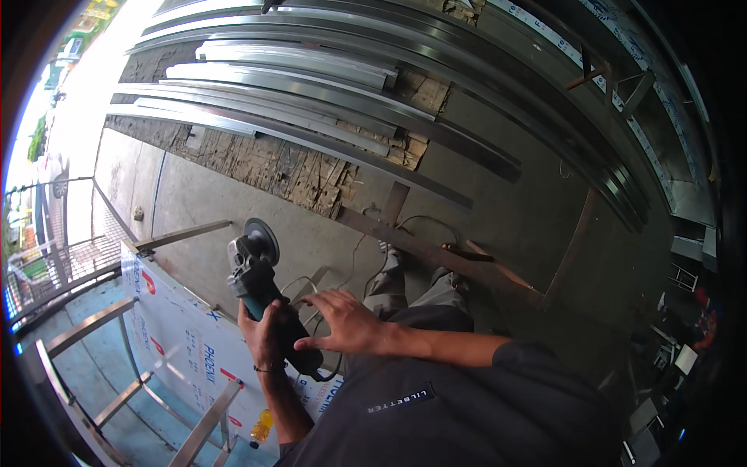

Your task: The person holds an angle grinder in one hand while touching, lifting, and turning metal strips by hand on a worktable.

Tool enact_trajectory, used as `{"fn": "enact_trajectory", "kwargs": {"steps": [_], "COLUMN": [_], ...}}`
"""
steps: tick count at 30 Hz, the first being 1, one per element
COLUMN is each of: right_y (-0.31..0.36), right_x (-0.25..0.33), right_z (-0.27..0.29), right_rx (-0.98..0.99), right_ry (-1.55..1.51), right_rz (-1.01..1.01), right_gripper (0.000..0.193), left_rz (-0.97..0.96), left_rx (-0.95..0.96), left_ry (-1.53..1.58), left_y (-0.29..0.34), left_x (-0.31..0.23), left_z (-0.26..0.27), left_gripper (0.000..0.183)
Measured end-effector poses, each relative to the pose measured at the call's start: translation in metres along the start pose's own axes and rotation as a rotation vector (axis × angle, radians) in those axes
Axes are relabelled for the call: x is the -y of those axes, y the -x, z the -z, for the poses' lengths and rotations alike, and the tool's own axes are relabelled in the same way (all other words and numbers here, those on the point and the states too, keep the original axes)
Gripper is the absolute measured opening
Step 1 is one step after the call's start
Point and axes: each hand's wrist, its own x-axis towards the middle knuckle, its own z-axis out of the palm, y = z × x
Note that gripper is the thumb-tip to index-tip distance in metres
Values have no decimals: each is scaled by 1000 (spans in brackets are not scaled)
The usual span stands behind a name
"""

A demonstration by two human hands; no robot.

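An angle grinder [255, 282] with a dark green and black body is held in front of me, its round disc [264, 238] pointing away from my body. My left hand [261, 336] is wrapped around the middle of the grinder. Beside the rear of the tool, my right hand [346, 321] has its fingers spread. Its thumb reaches to the grinder's black rear end; whether it touches cannot be made out. From that end a dark cable [330, 375] curves away.
Left of me stands a metal frame [210, 420] with a film-covered sheet [183, 331]. A bottle of yellow liquid [263, 425] is near my left forearm. Long metal profiles [311, 82] lie on a worn wooden bench top [272, 167] ahead. A loose cord [354, 261] runs by my feet.
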Motion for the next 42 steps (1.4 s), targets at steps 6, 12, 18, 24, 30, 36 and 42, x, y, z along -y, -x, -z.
{"fn": "enact_trajectory", "kwargs": {"steps": [6,12,18,24,30,36,42], "right_y": [9,15,27,40,54,69,79], "right_x": [10,9,13,17,23,23,30], "right_z": [-23,-30,-29,-40,-32,-22,2], "right_rx": [483,424,430,397,411,409,409], "right_ry": [-668,-770,-880,-780,-724,-699,-678], "right_rz": [-392,-376,-267,-198,-209,-164,-98], "right_gripper": [92,86,86,79,75,77,67], "left_rz": [-78,-142,-159,-235,-279,-302,-297], "left_rx": [-28,-46,-88,-187,-199,-179,-189], "left_ry": [18,56,11,-25,-99,-134,-118], "left_y": [3,18,35,61,79,96,109], "left_x": [-2,-2,-1,-5,-6,-3,-3], "left_z": [-17,-24,-20,-28,-37,-40,-43], "left_gripper": [44,45,47,49,43,42,45]}}
